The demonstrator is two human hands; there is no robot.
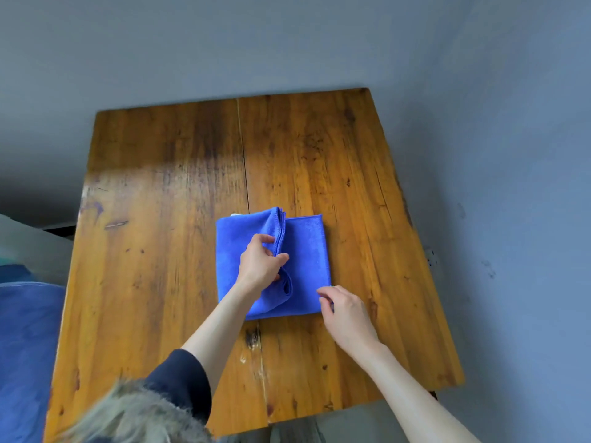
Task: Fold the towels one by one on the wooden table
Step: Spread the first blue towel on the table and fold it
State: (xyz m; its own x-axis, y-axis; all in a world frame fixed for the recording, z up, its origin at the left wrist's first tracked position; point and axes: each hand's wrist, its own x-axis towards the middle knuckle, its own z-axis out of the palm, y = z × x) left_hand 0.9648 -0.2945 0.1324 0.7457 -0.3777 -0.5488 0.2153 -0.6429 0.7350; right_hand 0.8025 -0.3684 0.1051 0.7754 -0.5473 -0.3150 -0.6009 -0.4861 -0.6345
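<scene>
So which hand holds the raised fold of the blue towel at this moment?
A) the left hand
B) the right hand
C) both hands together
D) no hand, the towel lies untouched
A: the left hand pinches the raised edge of the blue towel over its middle, while the right hand only rests at the towel's near right corner on the wooden table.
</scene>
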